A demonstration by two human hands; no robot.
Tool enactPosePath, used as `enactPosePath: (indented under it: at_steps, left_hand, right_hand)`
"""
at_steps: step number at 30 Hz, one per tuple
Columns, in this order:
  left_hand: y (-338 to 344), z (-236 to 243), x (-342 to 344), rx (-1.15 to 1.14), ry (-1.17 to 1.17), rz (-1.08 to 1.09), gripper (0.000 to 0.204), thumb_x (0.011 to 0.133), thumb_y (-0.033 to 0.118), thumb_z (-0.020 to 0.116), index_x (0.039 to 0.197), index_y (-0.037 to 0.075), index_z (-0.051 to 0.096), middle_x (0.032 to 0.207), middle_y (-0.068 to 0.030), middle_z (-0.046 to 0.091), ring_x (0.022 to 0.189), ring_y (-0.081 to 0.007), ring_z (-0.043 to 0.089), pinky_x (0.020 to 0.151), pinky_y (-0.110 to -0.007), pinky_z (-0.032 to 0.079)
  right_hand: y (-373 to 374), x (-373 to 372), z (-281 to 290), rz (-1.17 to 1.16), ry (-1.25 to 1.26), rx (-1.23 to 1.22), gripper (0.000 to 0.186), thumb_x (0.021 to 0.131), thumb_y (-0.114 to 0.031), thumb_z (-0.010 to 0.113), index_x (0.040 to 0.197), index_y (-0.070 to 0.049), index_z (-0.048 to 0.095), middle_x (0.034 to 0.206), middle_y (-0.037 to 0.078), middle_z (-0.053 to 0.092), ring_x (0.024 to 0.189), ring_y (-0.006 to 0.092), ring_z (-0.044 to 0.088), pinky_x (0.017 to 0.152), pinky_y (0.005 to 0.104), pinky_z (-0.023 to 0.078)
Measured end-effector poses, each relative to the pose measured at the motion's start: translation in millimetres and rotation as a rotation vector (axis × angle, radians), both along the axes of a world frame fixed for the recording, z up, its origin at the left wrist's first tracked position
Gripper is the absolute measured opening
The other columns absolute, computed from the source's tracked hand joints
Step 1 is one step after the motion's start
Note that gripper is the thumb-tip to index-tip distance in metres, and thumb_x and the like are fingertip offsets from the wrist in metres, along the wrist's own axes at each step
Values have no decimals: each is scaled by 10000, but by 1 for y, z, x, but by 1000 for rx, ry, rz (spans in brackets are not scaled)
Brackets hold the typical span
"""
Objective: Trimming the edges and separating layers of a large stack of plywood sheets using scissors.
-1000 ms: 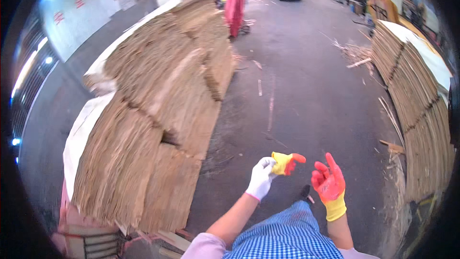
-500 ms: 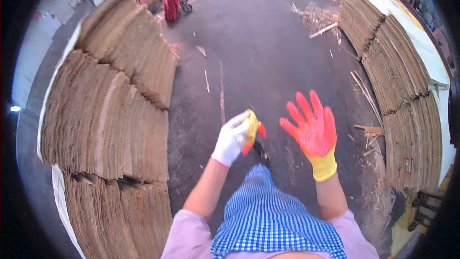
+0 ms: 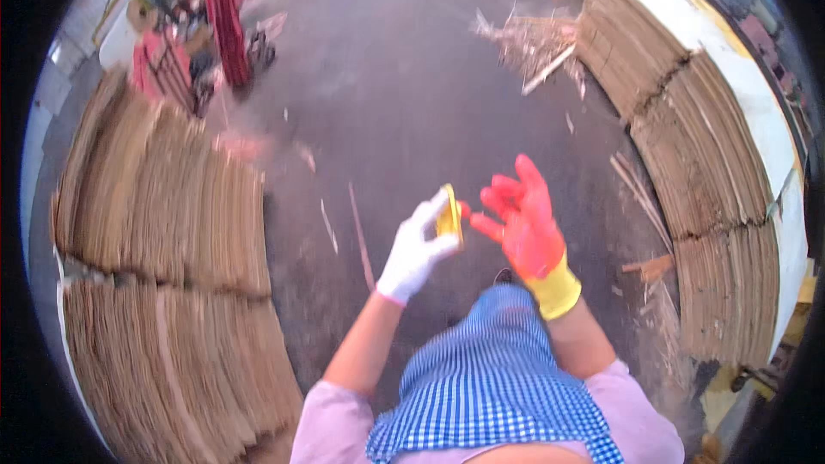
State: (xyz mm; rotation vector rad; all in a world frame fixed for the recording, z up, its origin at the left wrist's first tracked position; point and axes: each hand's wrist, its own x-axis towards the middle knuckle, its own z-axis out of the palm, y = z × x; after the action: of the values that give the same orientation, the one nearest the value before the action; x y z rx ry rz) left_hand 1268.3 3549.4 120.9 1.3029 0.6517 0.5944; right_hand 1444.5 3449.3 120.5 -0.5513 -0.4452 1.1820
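Observation:
My left hand (image 3: 412, 256), in a thin white glove, is closed around a loose yellow work glove (image 3: 448, 216). A bit of the loose glove's red coating peeks out on its right side. My right hand (image 3: 528, 228) wears a matching red-coated glove with a yellow cuff. Its palm faces up and away, the fingers are apart and partly bent, and nothing is in them. The right fingertips are close to the held glove; whether they touch it I cannot tell.
Tall stacks of brown veneer sheets stand on the left (image 3: 172, 352) and on the right (image 3: 713, 146). Wood scraps (image 3: 537, 47) litter the dark floor (image 3: 387, 60). A dark red upright bundle or cover (image 3: 226, 26) stands at the far left. A blue checked apron (image 3: 481, 378) covers my front.
My right hand has moved left, nearer the held glove, and its fingers have bent somewhat. The left hand keeps the glove. The stacks and scraps have shifted in view as I move forward.

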Motion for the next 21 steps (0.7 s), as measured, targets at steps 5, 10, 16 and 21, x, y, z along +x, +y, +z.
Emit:
enactPosePath:
  at_steps: [5,10,16,21]
  left_hand:
    - [106,-53,88,409,292,-123,802,796,106,780,1517,77,431,1115,-65,564,1047,-167,565,966,-292,453]
    - [213,-68,146,467,476,-54,847,767,150,815,1522,109,434,997,-61,571,908,-173,566,883,-288,475]
    - [355,-88,172,109,234,183,835,777,-5,781,1520,23,401,1368,-118,590,1183,-144,588,1013,-290,474]
    - [491,-85,206,222,300,191,838,776,-31,763,1517,-32,372,1196,-87,656,1000,-116,629,883,-275,525]
  right_hand:
    - [116,62,-61,-95,-178,-126,755,947,-204,652,1576,-249,237,1364,66,433,1240,227,504,1031,461,470]
    - [239,107,-91,-163,-403,-224,852,895,-122,678,1580,-237,186,1370,117,402,1232,236,496,971,415,511]
    - [400,148,-72,32,-381,-234,844,896,-159,688,1574,-231,192,1436,152,361,1236,270,507,990,468,503]
    - [550,185,-82,109,-363,-116,867,862,-132,722,1566,-259,232,1431,112,350,1260,270,488,938,452,534]
